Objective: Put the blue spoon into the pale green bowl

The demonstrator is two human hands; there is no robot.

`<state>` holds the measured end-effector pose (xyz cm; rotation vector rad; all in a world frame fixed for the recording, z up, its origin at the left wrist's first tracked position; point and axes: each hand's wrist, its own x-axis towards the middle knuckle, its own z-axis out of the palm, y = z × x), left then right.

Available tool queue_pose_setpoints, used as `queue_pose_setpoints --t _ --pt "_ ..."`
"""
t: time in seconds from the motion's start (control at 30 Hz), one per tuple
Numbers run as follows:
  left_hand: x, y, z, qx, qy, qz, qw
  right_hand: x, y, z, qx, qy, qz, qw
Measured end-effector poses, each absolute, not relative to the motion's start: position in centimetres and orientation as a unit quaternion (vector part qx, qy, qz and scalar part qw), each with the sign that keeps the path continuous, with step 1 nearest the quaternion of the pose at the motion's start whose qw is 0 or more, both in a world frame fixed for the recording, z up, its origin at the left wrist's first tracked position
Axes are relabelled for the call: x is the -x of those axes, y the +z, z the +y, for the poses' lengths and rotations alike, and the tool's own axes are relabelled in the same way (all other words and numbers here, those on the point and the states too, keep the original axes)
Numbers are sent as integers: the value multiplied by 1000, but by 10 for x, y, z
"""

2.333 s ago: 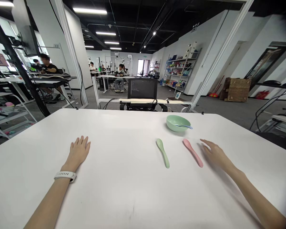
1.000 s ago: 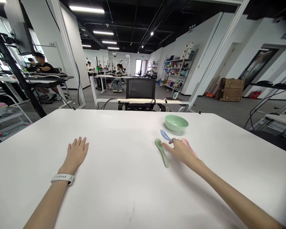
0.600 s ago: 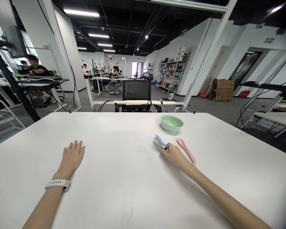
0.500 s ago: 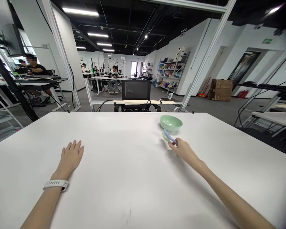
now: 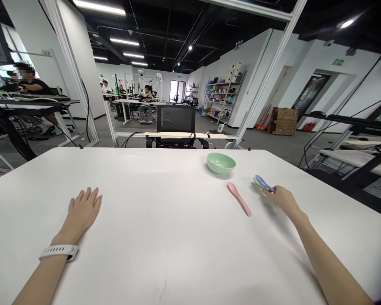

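Observation:
My right hand (image 5: 282, 199) is closed around the handles of a blue spoon (image 5: 263, 182) and a green spoon (image 5: 258, 184), with the blue one lying over the green. To its left, a pink spoon (image 5: 239, 199) rests on the white table (image 5: 139, 237), its bowl end pointing away from me. A light green bowl (image 5: 221, 164) stands upright just beyond the pink spoon. On the left side of the table, my left hand (image 5: 83, 209) lies flat with its fingers spread, touching only the tabletop; a pale watch band circles that wrist.
A metal frame (image 5: 260, 80) rises beyond the far table edge, with a black mesh chair (image 5: 176, 119) behind it. Farther back are shelves (image 5: 224, 93), a wooden crate (image 5: 283, 120) and people seated at desks. Another desk with cables stands at the right.
My right hand has moved right with the blue and green spoons. The pink spoon now lies in plain sight on the table. The view has shifted slightly; my left hand stays flat.

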<state>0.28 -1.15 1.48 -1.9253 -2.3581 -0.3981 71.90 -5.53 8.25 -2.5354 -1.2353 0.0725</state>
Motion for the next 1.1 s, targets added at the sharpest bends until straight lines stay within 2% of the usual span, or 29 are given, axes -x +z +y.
queue_pose_setpoints --t 0.53,0.73,0.93,1.1 --pt "1 12 -7 634 -121 -764 32 -734 77 -58 904 34 -405 132" --pt "-3 16 -10 632 -111 -766 26 -730 84 -63 900 44 -405 153" --pt "-3 14 -10 634 -127 -763 29 -703 104 -62 887 11 -410 212" --pt "-2 14 -11 633 -130 -763 23 -636 112 -57 834 74 -501 218"
